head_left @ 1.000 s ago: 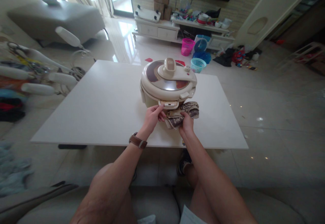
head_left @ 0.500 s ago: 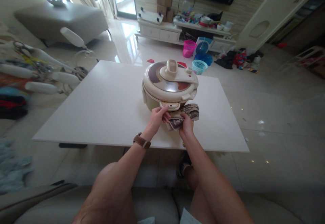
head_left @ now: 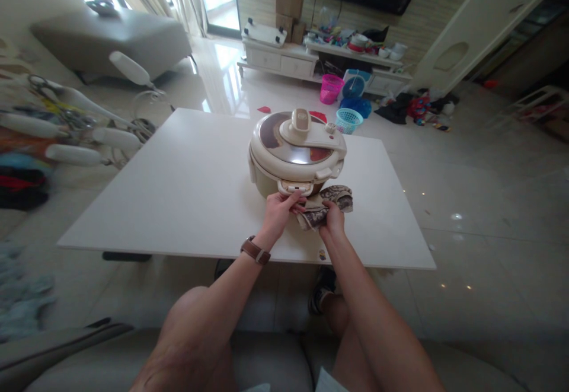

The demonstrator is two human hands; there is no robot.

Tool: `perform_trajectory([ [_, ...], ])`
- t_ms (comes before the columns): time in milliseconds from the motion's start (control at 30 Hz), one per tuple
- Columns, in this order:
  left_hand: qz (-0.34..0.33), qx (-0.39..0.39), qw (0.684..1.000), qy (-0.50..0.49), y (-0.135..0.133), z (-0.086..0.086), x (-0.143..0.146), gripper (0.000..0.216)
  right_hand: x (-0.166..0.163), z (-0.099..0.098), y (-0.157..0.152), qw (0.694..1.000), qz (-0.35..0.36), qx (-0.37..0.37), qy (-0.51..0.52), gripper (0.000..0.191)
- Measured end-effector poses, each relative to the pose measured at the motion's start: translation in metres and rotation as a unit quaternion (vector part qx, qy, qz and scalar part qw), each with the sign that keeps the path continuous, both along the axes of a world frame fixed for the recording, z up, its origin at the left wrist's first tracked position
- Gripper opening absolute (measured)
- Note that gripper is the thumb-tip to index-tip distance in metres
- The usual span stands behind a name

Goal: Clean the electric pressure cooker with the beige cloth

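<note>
An electric pressure cooker [head_left: 296,169], cream with a shiny lid, stands upright on the white table [head_left: 155,196]. Its front handle [head_left: 288,185] points toward me. My left hand [head_left: 280,211], with a brown watch on the wrist, closes at the lower edge of this handle, thumb on it and fingers curled beneath. Just right of it, my right hand [head_left: 334,217] grips a folded brown-and-beige patterned cloth [head_left: 340,197] in front of the cooker's lower side. The cloth's left end lies by my left fingertips; whether they touch it I cannot tell.
A small sticker [head_left: 322,255] is on the table's near edge. Beyond the table, a turquoise basket [head_left: 349,120] and a pink basket [head_left: 331,88] stand on the floor before a cluttered TV cabinet [head_left: 280,63]. White lamp arms [head_left: 118,138] reach toward the table's left side.
My left hand has shifted slightly right, its thumb sliding along the handle's edge. My right hand and the cloth have moved a little right. The cooker stays in place.
</note>
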State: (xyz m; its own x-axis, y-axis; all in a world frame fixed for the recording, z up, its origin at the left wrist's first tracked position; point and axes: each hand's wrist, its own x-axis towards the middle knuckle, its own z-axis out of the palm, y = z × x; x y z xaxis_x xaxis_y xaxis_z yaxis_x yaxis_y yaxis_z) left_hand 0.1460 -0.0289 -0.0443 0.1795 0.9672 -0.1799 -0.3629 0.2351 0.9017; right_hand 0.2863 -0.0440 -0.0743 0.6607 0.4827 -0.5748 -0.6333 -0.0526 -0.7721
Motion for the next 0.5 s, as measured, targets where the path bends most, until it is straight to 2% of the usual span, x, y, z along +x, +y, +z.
perform_trajectory([
  [133, 0.045, -0.002, 0.999, -0.005, 0.002, -0.005, -0.021, 0.046, 0.014, -0.001, 0.004, 0.999, -0.028, -0.002, -0.02, 0.029],
  [233, 0.117, -0.016, 0.992, -0.043, 0.009, -0.005, -0.045, 0.036, 0.027, -0.002, 0.008, 0.997, -0.056, 0.017, -0.047, 0.03],
  [367, 0.249, -0.054, 0.957, -0.137, 0.032, 0.007, -0.087, 0.035, 0.037, 0.002, 0.011, 0.994, -0.067, 0.052, -0.073, 0.035],
  [500, 0.299, -0.069, 0.937, -0.166, 0.047, 0.02, -0.115, 0.021, 0.034, 0.009, 0.01, 0.994, -0.069, 0.074, -0.049, 0.034],
])
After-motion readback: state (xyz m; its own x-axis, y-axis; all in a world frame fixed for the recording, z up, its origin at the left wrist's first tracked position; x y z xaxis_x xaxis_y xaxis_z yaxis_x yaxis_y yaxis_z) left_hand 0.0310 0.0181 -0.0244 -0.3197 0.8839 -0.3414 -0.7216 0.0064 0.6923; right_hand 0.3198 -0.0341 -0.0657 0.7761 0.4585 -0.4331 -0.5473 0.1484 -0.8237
